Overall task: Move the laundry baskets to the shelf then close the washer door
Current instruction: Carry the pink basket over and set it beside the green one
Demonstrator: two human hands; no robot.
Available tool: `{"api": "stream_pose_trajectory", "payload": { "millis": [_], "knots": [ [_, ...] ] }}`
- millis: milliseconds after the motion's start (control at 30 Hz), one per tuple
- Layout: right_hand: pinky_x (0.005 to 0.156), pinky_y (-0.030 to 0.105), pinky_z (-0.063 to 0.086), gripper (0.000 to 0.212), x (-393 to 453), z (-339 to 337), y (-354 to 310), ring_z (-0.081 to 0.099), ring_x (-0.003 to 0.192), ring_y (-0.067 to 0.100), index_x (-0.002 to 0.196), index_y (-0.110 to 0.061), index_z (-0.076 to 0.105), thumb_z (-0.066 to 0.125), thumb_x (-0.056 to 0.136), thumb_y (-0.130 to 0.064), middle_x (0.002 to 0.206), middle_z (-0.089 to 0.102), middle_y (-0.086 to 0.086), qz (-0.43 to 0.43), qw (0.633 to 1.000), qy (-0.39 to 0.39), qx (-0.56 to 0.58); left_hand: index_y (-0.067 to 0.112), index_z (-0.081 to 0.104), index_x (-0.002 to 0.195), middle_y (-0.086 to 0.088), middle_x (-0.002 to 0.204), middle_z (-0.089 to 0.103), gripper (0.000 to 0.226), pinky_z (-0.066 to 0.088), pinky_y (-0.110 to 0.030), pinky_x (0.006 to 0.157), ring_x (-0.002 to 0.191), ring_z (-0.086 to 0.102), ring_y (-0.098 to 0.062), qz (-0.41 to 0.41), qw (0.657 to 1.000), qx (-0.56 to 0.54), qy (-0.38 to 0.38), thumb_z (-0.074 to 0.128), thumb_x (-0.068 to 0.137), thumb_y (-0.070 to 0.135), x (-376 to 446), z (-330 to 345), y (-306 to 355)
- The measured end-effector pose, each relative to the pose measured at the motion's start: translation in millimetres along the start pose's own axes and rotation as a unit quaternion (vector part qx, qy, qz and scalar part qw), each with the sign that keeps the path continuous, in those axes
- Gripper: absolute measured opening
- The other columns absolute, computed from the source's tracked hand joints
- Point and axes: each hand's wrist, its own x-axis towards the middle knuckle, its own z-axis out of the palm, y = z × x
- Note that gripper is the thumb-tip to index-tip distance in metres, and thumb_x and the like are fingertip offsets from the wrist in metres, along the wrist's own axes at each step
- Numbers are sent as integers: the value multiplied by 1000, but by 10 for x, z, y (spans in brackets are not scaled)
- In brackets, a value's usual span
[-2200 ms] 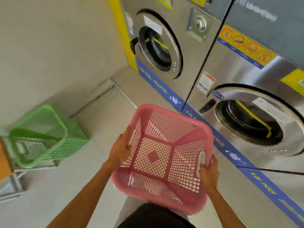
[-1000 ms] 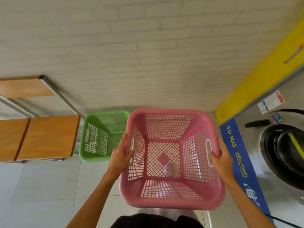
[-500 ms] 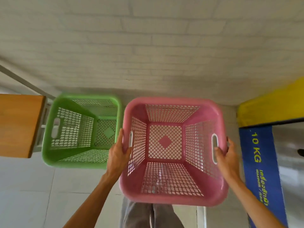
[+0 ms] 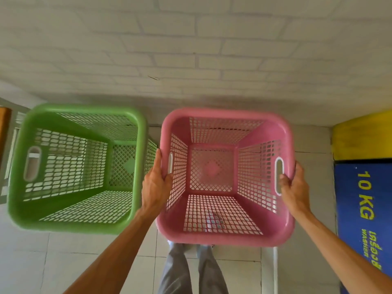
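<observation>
I hold the pink basket [image 4: 227, 228] with my left hand [image 4: 156, 183] and right hand [image 4: 293, 187], fingers wrapped round its side handles, beside the green basket [image 4: 74, 221]; shelving and the washer door remain.

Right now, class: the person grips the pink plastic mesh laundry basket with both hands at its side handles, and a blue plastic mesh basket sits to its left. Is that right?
One detail is wrong: the head view shows the neighbouring plastic mesh basket is green, not blue. The left hand and right hand do grip the pink plastic mesh laundry basket at its side handles.

Coin laundry, we judge: blue machine panel [image 4: 363, 211] lettered "10 KG WASHER" under a yellow band [image 4: 360, 136]; mesh laundry baskets, green [image 4: 23, 209] and pink [image 4: 286, 225]; white painted brick wall [image 4: 191, 49]; pale tiled floor [image 4: 31, 262].
</observation>
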Motion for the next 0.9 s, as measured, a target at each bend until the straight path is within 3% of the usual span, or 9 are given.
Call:
{"api": "stream_pose_trajectory", "payload": {
  "millis": [133,233,367,533,700,800,900],
  "knots": [
    [59,45,63,50,126,116,87,73,76,22,144,-37,32,46,101,-17,109,68,4,16,1000,-12,-6,32,13,158,8,69,65,92,59,-33,51,52,64,-12,-2,1000,2,-3,64,87,5,51,-7,-16],
    [60,48,62,50,158,192,107,74,78,25,143,-40,31,46,100,-19,110,68,5,22,1000,-13,-11,31,14,158,9,71,65,91,60,-31,54,54,66,-12,-3,1000,-2,-11,65,87,7,101,-9,-71],
    [57,46,62,48,135,208,115,73,75,26,143,-35,31,47,101,-19,108,68,6,23,999,-13,-20,26,16,158,9,70,64,88,54,-20,50,54,65,-11,0,1000,6,-13,66,88,7,118,-10,-106],
    [52,37,61,47,146,195,132,72,70,23,141,-31,30,49,101,-18,107,68,8,26,998,-27,-50,32,9,158,1,75,68,92,61,-37,56,55,66,-15,-9,1000,6,-25,66,89,11,109,9,-179],
    [47,36,59,47,211,213,116,71,62,25,140,-29,28,48,101,-14,103,67,11,42,994,-40,-91,31,7,158,8,70,65,92,57,-23,51,52,65,-9,-4,999,-6,-39,67,90,12,123,-10,-190],
    [43,30,56,49,240,183,88,69,61,23,142,-26,27,49,100,-13,102,65,10,53,990,-58,-114,35,2,157,2,79,70,97,62,-34,57,58,69,-13,-7,998,-16,-54,67,89,17,122,-8,-205],
    [41,27,52,53,230,124,37,68,58,19,144,-22,27,53,99,-13,101,64,9,59,987,-81,-129,47,-7,153,-10,103,69,101,62,-46,69,75,71,-22,-12,998,12,-68,67,86,33,112,-52,-222]
  ]
}}
